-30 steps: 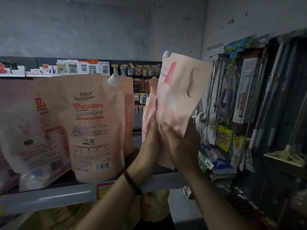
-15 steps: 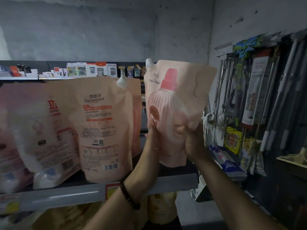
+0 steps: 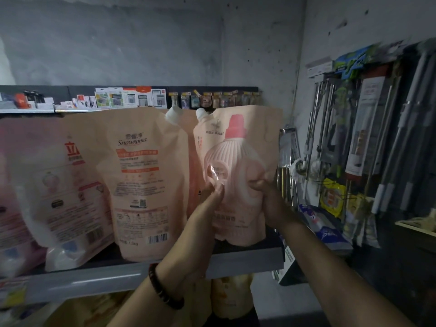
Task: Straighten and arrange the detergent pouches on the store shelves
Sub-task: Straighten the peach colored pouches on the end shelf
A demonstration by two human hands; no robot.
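Farthest left of the grips, a pale pink soft-plastic pouch [image 3: 11, 190] is cut off by the frame edge and too blurred to read. Next toward them stands the red-character pouch [image 3: 68, 185], a peach plastic bag sitting askew. Just left of the left grip is the Snowroma pouch [image 3: 141, 185], a peach plastic bag standing upright with its barcode side outward. A white spout cap [image 3: 173, 115] peeks over its top corner; the bag it belongs to is hidden behind.

The left grip [image 3: 208, 208] pinches the lower left edge of the bottle-print pouch [image 3: 238, 156], a peach soft-plastic detergent bag with a white spout and a pink bottle drawn on its front. The right grip [image 3: 271, 204] holds the opposite edge, thumb pressed into the front and the other fingers out of sight behind. So the pouch sits between the two grips, upright and facing out, at the right end of the grey metal shelf [image 3: 94, 277] that runs below them.

This looks like the placing step. The next move calls for seating the base flat, nudging the bag close beside its neighbour, and letting go gently so it does not slump. The two bags to the left seem to await turning.

Whether the base already rests on the board I cannot tell, since the left forearm covers part of it. Right of the right grip, hanging long-handled tools [image 3: 401, 138] and packets are dim and smeared.
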